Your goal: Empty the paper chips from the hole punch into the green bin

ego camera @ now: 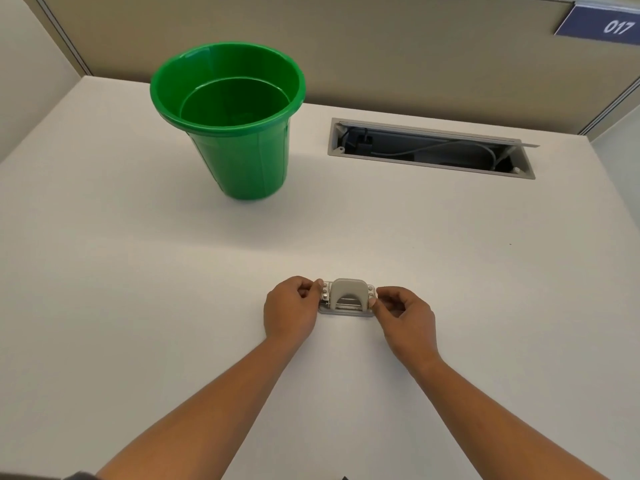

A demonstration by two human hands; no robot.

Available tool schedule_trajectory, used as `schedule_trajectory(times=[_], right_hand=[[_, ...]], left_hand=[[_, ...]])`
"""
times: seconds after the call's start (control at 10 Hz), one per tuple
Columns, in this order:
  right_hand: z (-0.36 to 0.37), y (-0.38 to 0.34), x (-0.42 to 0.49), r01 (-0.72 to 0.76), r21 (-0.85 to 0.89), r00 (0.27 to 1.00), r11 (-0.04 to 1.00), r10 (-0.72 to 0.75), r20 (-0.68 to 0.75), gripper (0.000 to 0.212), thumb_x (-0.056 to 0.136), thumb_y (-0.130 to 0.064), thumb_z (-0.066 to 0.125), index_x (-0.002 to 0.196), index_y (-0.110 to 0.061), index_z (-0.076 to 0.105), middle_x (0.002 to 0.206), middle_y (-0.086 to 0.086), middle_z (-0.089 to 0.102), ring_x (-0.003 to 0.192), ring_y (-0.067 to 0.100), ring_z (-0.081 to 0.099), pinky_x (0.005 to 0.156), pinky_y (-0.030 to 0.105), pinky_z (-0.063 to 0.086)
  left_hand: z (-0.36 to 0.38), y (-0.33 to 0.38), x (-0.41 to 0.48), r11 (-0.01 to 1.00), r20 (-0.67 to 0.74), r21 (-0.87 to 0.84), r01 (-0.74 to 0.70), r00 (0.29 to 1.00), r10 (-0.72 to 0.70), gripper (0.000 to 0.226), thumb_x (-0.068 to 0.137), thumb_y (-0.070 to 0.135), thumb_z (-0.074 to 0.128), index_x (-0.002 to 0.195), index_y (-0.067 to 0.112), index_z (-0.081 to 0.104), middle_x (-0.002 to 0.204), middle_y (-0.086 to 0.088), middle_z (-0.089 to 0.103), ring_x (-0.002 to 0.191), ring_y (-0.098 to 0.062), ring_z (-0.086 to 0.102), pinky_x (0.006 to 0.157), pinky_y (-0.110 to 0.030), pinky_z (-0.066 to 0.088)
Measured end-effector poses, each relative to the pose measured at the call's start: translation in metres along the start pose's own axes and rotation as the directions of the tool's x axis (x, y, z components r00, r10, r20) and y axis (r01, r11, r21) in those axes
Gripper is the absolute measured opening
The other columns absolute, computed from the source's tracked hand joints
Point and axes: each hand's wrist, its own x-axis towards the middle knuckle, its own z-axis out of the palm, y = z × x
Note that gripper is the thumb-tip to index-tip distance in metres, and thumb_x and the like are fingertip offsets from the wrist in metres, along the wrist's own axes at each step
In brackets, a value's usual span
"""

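Observation:
A small grey hole punch (347,298) rests on the white desk (138,271) in front of me, its handle facing up. My left hand (291,311) pinches its left end with thumb and fingertips. My right hand (405,318) pinches its right end the same way. The green bin (227,116) stands upright at the far left of the desk, well beyond the punch, and its inside looks bare. No paper chips are visible.
An open cable tray (429,148) with wires is sunk into the desk at the far right. A beige partition wall (346,46) runs behind the desk, with a blue "017" sign (602,26) at the top right.

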Motion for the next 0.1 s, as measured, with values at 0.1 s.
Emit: schedule_trajectory(times=[0.1], right_hand=[[-0.0082,-0.0014,-0.0008,0.127,-0.181,0.989,0.975,-0.138,-0.046,0.018,0.09,-0.017,0.064,0.107,-0.016,0.071,0.1,-0.004,0.073,0.091,0.013,0.066,0.086,0.033,0.055]], left_hand=[[-0.0038,-0.0036,-0.0055,0.985,-0.102,0.103,-0.136,0.984,0.147,0.015,0.092,0.032,0.066,0.092,0.019,0.072,0.08,0.006,0.072,0.08,-0.02,0.069,0.072,-0.031,0.052]])
